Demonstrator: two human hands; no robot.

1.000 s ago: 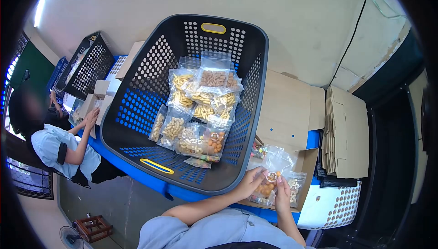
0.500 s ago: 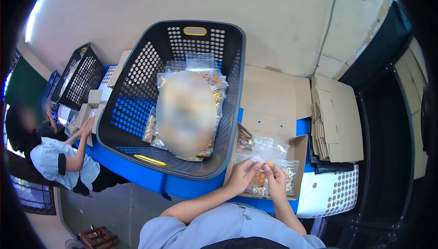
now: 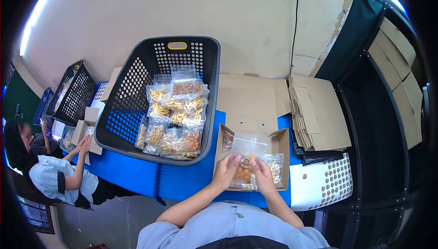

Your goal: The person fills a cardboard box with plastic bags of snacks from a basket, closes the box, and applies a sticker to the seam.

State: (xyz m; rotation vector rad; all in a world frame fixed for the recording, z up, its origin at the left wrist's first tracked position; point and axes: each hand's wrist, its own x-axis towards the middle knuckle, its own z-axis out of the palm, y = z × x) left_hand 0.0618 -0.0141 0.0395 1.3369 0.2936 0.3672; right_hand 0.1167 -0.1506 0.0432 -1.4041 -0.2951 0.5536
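Note:
A clear zip bag of round orange snacks [image 3: 242, 174] is held over an open cardboard box [image 3: 284, 157]. A round brown-and-white sticker [image 3: 246, 162] shows on its front, between my two thumbs. My left hand [image 3: 226, 172] pinches the bag's left side, its thumb at the sticker's edge. On the other side, my right hand [image 3: 263, 176] closes on the bag, its thumb beside the sticker. Fingers behind the plastic are hidden. Inside the box lie another bag with pale snacks [image 3: 277, 169] and one with red and dark contents [image 3: 227, 141].
Left of the box stands a big black basket [image 3: 214, 112] holding several snack bags [image 3: 175, 105]. Flattened cardboard boxes [image 3: 321, 112] are stacked at right, behind a sticker sheet [image 3: 335, 180]. A co-worker [image 3: 61, 176] handles a carton [image 3: 84, 128] at far left on the blue table [image 3: 182, 178].
My thumbs have moved apart, and the sticker now shows face-out on the bag between them. The view has shifted, and the blurred patch over the basket is gone.

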